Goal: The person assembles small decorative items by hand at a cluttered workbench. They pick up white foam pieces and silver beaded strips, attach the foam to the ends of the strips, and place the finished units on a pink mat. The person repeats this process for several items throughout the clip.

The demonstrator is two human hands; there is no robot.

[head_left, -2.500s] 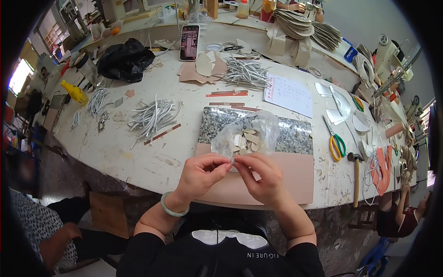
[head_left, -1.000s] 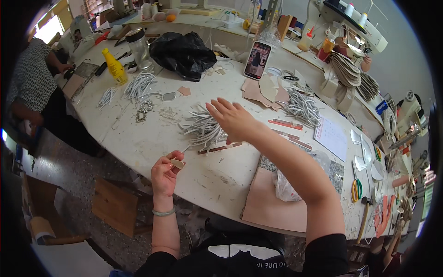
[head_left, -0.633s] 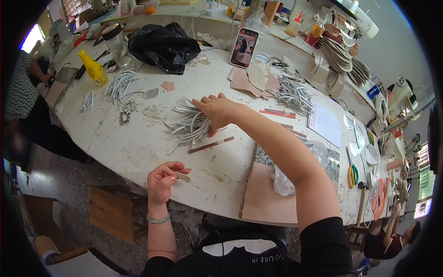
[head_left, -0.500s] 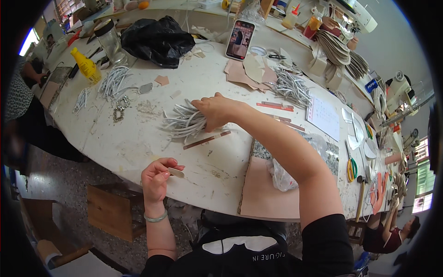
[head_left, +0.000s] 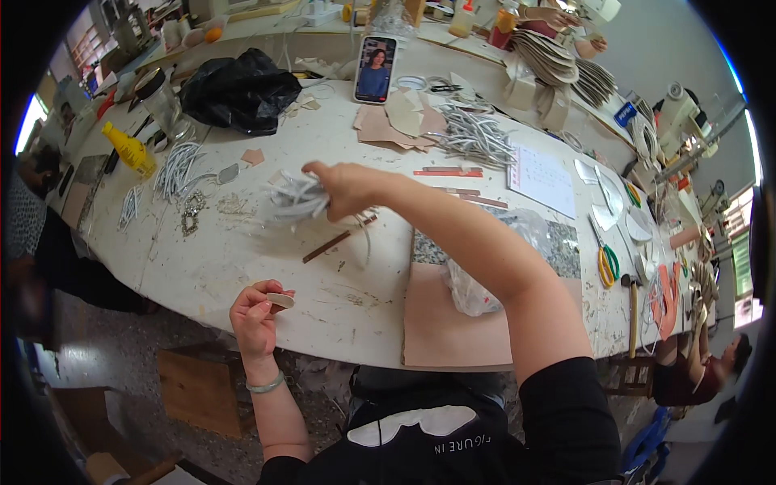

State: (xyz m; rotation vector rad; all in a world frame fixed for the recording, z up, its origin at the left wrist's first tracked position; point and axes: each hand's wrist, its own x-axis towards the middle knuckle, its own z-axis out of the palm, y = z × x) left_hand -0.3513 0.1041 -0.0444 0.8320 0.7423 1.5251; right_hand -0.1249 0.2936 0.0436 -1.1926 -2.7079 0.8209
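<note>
My right hand [head_left: 346, 190] reaches across the white table with its fingers closed on a bundle of grey cords [head_left: 293, 199]. The bundle is smeared by motion, and one loose strand hangs down beside it. A narrow brown strip [head_left: 326, 246] lies on the table just below the hand. Near the front edge, my left hand [head_left: 255, 322] pinches a small, pale, rounded flat piece [head_left: 280, 301] between thumb and fingers.
Another cord bundle [head_left: 477, 136] lies beside leather scraps [head_left: 388, 129] and a propped phone [head_left: 375, 71]. A plastic bag [head_left: 473, 293] rests over a pinkish sheet [head_left: 453, 339]. Scissors [head_left: 608, 265] and a hammer [head_left: 633, 315] are at right. People are at left and right.
The cord bundle, resting on the table before, is now in motion in my right hand, with a strand dangling. My left hand still pinches the pale piece. The whole view has shifted somewhat.
</note>
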